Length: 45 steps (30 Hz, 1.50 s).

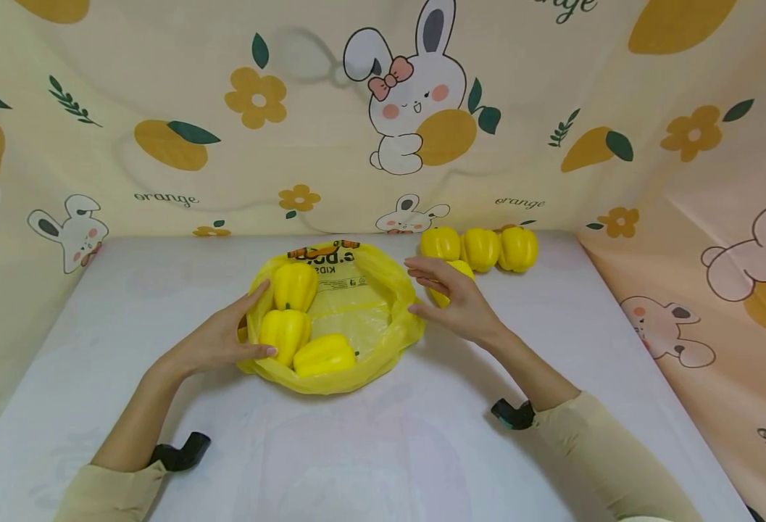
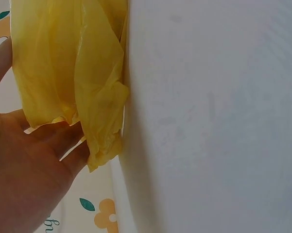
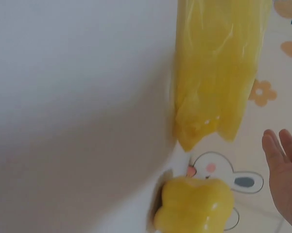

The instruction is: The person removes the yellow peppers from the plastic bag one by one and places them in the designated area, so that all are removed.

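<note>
L hand [image 1: 218, 338] wide, at L of bag [image 1: 405, 332]; R hand [image 1: 459, 303] wide, just R; best steady rim [image 1: 340, 384] w/o tipping peppers [image 1: 324, 355].

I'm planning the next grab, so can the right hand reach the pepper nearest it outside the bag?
Probably yes: the right hand looks empty, and nothing visible blocks the pepper beside the yellow bag.

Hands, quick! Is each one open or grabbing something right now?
Left hand: open, spread against the side of the yellow bag.
Right hand: open, holding nothing.
</note>
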Available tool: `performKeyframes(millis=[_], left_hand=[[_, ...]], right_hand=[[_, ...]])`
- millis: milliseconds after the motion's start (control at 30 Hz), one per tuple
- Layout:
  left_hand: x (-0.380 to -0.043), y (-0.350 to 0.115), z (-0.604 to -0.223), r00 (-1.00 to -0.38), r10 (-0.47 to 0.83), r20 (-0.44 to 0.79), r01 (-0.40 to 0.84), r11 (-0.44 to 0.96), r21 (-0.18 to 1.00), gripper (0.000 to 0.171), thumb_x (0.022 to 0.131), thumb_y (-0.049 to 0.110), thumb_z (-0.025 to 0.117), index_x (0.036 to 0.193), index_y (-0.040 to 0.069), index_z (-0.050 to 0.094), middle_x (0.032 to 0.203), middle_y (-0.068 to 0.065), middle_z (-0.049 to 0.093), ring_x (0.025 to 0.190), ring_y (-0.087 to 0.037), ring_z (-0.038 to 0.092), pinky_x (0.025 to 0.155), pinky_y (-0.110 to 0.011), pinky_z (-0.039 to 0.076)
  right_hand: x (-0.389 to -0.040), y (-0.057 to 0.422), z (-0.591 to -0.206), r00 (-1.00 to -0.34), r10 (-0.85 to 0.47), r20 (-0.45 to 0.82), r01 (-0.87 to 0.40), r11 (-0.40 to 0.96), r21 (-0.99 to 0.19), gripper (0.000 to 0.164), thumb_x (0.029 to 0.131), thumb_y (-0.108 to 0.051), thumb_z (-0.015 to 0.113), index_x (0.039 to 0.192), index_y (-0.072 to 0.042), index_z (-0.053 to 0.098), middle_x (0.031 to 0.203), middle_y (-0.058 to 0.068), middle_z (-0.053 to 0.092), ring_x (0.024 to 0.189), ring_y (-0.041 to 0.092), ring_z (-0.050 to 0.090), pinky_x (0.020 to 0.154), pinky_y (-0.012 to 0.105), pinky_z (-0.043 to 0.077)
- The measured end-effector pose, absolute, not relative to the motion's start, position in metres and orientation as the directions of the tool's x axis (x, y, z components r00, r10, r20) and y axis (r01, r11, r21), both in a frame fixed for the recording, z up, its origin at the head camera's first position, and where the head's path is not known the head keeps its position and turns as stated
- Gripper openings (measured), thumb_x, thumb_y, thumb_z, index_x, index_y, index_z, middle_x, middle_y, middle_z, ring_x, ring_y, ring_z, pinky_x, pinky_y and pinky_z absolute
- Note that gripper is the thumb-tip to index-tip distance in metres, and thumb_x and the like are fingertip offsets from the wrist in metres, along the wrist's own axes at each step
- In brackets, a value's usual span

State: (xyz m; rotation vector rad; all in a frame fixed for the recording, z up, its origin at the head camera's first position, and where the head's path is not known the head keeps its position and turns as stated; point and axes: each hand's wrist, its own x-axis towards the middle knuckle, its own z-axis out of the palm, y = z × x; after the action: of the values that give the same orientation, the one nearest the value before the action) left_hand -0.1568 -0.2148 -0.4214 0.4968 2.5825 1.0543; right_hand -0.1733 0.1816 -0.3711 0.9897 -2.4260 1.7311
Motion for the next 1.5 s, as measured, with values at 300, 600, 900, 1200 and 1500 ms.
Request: performKeyframes(millis=[300,600,900,1200,1500], left_hand=[[-0.157,-0.215,-0.422,-0.892,0.428,-0.145,0.202,0.665,0.719,0.114,0.08,0.048,0.081,0.161,0.016,0.007,0.164,-0.021,0.012,0.148,-0.045,0.014,0.117,-0.064,0.015],[-0.156,-0.215,-0.422,-0.893,0.426,-0.147,0.196,0.662,0.723,0.114,0.08,0.048,0.081,0.161,0.015,0.007,0.163,-0.022,0.012,0.148,-0.046,0.013,0.116,-0.065,0.015],[-0.156,-0.214,-0.421,-0.893,0.421,-0.158,0.19,0.671,0.717,0.115,0.08,0.049,0.08,0.161,0.016,0.007,0.163,-0.022,0.013,0.148,-0.046,0.014,0.116,-0.065,0.015],[-0.157,-0.214,-0.421,-0.893,0.422,-0.157,0.193,0.674,0.714,0.114,0.08,0.049,0.08,0.161,0.016,0.007,0.163,-0.023,0.013,0.148,-0.046,0.015,0.116,-0.065,0.016],[-0.156,-0.213,-0.421,-0.895,0.417,-0.158,0.191,0.678,0.71,0.115,0.079,0.049,0.081,0.161,0.016,0.008,0.163,-0.023,0.014,0.148,-0.046,0.015,0.116,-0.065,0.016]], right_hand=[[-0.167,0.165,-0.37,-0.774,-0.546,0.322,-0.481,0.174,-0.86,0.06,0.081,0.014,0.073,0.136,0.011,0.049,0.138,0.026,0.051,0.125,0.048,0.051,0.105,0.059,0.042],[-0.172,0.152,-0.397,-0.755,-0.593,0.279,-0.438,0.14,-0.888,0.062,0.082,0.011,0.074,0.139,0.002,0.052,0.138,0.017,0.054,0.121,0.039,0.058,0.101,0.048,0.049],[-0.166,0.136,-0.403,-0.721,-0.663,0.204,-0.413,0.174,-0.894,0.056,0.085,-0.004,0.078,0.136,-0.01,0.056,0.137,0.007,0.057,0.115,0.034,0.063,0.097,0.034,0.053],[-0.16,0.122,-0.406,-0.702,-0.705,0.096,-0.367,0.244,-0.898,0.057,0.085,-0.005,0.079,0.136,-0.007,0.056,0.136,0.017,0.057,0.115,0.025,0.064,0.095,0.032,0.054],[-0.153,0.107,-0.408,-0.738,-0.674,-0.027,-0.316,0.381,-0.869,0.057,0.086,-0.016,0.079,0.136,-0.004,0.056,0.13,0.011,0.063,0.109,0.018,0.067,0.092,0.027,0.055]])
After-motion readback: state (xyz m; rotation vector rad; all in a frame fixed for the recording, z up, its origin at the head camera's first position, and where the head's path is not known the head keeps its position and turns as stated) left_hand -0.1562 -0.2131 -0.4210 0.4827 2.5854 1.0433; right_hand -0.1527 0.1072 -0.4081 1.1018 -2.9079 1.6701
